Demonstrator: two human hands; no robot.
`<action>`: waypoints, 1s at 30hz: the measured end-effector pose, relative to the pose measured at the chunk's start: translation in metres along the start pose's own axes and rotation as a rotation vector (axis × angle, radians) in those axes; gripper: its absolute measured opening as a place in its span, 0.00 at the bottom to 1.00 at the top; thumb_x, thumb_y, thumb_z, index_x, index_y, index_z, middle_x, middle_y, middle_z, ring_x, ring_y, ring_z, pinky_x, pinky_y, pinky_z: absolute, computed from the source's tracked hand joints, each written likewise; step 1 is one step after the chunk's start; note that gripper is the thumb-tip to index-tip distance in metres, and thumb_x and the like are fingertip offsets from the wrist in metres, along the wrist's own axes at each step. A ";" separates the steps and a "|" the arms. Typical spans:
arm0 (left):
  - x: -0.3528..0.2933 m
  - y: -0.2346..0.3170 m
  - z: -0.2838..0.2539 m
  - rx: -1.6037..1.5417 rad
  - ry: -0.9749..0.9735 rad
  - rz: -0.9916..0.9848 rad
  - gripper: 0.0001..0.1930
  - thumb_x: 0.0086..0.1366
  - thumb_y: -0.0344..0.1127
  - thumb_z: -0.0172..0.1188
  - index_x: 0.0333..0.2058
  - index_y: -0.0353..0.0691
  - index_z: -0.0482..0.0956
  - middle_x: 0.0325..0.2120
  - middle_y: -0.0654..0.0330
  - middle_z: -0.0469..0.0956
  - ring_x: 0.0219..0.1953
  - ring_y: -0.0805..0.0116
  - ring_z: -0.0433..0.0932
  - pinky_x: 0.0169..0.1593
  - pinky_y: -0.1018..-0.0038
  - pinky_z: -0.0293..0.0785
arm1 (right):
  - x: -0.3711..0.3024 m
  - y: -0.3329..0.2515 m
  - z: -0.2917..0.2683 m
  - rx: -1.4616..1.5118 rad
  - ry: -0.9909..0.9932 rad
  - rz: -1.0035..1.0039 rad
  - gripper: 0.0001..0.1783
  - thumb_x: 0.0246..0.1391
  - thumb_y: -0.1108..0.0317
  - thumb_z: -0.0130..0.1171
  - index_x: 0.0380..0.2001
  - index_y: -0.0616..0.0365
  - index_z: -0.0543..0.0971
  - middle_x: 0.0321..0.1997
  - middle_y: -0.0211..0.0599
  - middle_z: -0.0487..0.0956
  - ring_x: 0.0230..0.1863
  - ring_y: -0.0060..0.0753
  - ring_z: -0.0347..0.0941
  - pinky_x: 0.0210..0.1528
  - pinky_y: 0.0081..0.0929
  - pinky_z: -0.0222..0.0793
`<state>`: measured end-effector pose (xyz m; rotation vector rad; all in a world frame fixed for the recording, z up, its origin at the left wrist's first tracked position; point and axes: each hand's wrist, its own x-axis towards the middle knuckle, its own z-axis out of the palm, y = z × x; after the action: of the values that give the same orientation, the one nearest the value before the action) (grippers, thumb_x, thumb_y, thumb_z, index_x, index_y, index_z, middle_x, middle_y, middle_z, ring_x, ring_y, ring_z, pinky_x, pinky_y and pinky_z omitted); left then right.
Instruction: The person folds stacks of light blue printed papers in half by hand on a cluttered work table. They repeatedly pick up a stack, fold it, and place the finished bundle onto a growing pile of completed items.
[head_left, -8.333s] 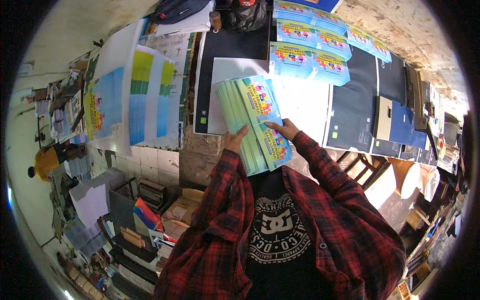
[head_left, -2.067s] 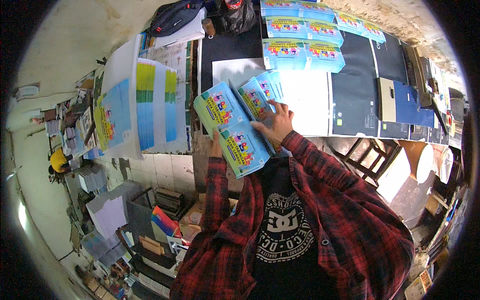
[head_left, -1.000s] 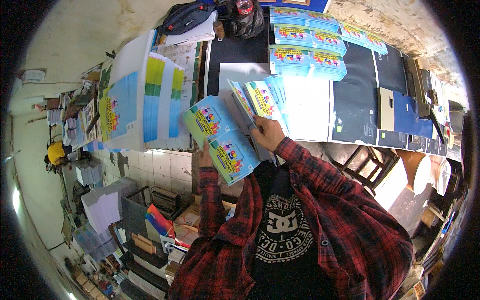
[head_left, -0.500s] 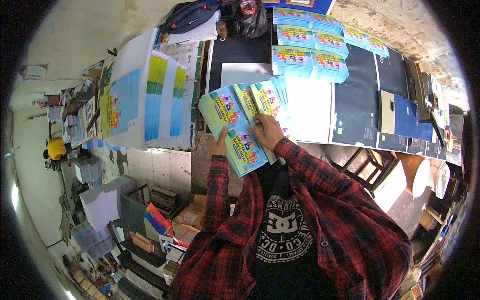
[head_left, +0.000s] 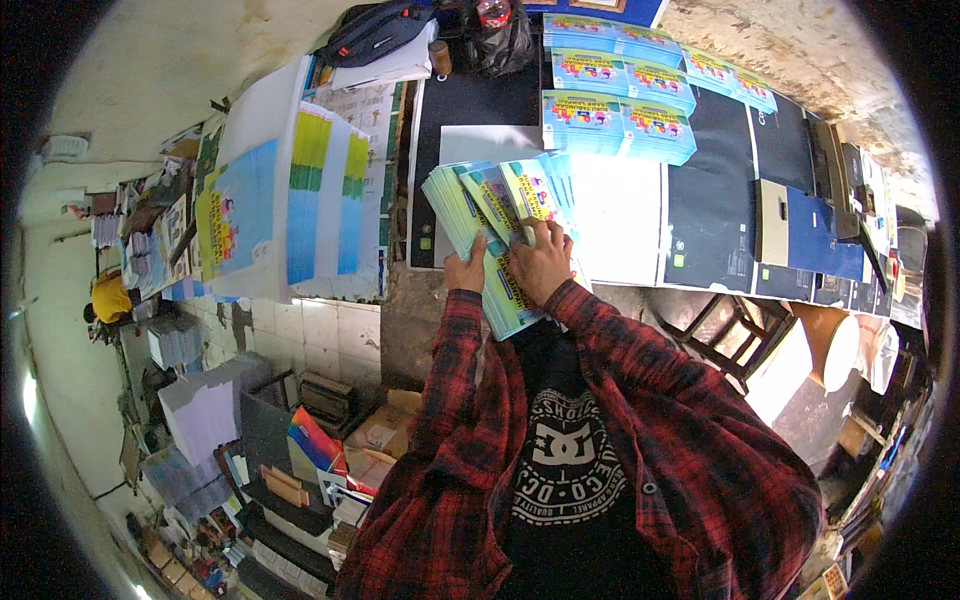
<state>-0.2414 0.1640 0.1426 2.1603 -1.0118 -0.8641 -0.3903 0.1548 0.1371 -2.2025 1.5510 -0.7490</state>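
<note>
two sleeves, red and black plaid, reach up from below to two bare hands and one fanned bundle of books (head_left: 490, 205). the books are too tightly packed to count; their covers are yellow, green and blue. the bundle lies slanted in front of the chest, by the near edge of the table (head_left: 712, 215), its upper part over a pale sheet (head_left: 505, 140).

the left hand (head_left: 465, 268) grips the bundle's left side, thumb up on top, the other fingers mostly hidden below. the right hand (head_left: 542, 262) sits on the upper face, fingers bent and slightly spread, touching the covers (how firmly they press, i cannot tell). the two hands are near each other, with books between them.

right of the person, one wooden stool (head_left: 725, 335) stands beside the table. left of the hands, a large printed sheet (head_left: 245, 215) in blue and yellow.

farther off, four pairs of book piles (head_left: 617, 128) show eight covers: three pairs one behind another, the fourth to their right. at the back: one brown cup (head_left: 440, 58), one black plastic bag (head_left: 500, 45), one dark backpack (head_left: 380, 35).
</note>
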 end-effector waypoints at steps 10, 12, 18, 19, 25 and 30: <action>0.024 -0.027 0.031 -0.048 -0.089 0.065 0.22 0.52 0.49 0.67 0.35 0.32 0.82 0.31 0.51 0.82 0.34 0.63 0.81 0.39 0.69 0.74 | -0.004 0.024 -0.001 0.529 -0.302 0.176 0.22 0.59 0.60 0.46 0.55 0.54 0.70 0.61 0.47 0.65 0.66 0.47 0.55 0.62 0.49 0.57; 0.029 -0.042 0.025 -0.157 -0.096 0.064 0.23 0.52 0.48 0.68 0.36 0.31 0.81 0.31 0.52 0.82 0.33 0.64 0.81 0.39 0.69 0.74 | 0.000 0.039 -0.003 0.282 -0.293 0.023 0.24 0.62 0.56 0.40 0.59 0.50 0.65 0.65 0.43 0.61 0.68 0.45 0.50 0.65 0.49 0.50; 0.032 -0.099 -0.043 -0.497 -0.165 -0.007 0.24 0.53 0.43 0.67 0.44 0.32 0.77 0.41 0.54 0.79 0.40 0.66 0.78 0.44 0.69 0.74 | -0.020 0.091 0.044 -0.218 -0.329 -0.092 0.28 0.63 0.51 0.37 0.66 0.38 0.54 0.72 0.28 0.49 0.73 0.37 0.40 0.69 0.52 0.34; 0.030 -0.107 -0.051 -0.604 -0.161 0.010 0.23 0.54 0.40 0.66 0.45 0.34 0.76 0.43 0.55 0.78 0.41 0.66 0.78 0.45 0.68 0.75 | -0.023 0.096 0.051 -0.284 -0.301 -0.132 0.28 0.63 0.51 0.37 0.66 0.38 0.55 0.72 0.27 0.49 0.73 0.36 0.39 0.69 0.52 0.33; 0.033 -0.134 -0.060 -0.630 -0.156 -0.011 0.22 0.57 0.39 0.65 0.47 0.32 0.75 0.46 0.56 0.76 0.43 0.68 0.75 0.48 0.72 0.71 | -0.026 0.103 0.062 -0.279 -0.324 -0.128 0.28 0.63 0.49 0.35 0.65 0.39 0.57 0.72 0.23 0.48 0.73 0.30 0.37 0.69 0.52 0.26; 0.020 -0.067 -0.003 -0.756 -0.260 0.091 0.21 0.58 0.43 0.65 0.42 0.31 0.78 0.38 0.58 0.79 0.38 0.70 0.76 0.44 0.73 0.72 | -0.004 0.117 0.042 0.437 -0.648 0.316 0.34 0.60 0.37 0.30 0.64 0.39 0.61 0.73 0.33 0.47 0.74 0.34 0.34 0.68 0.55 0.23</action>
<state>-0.2003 0.1844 0.0893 1.3799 -0.7237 -1.2581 -0.4551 0.1172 0.0379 -1.5987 1.2093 -0.2053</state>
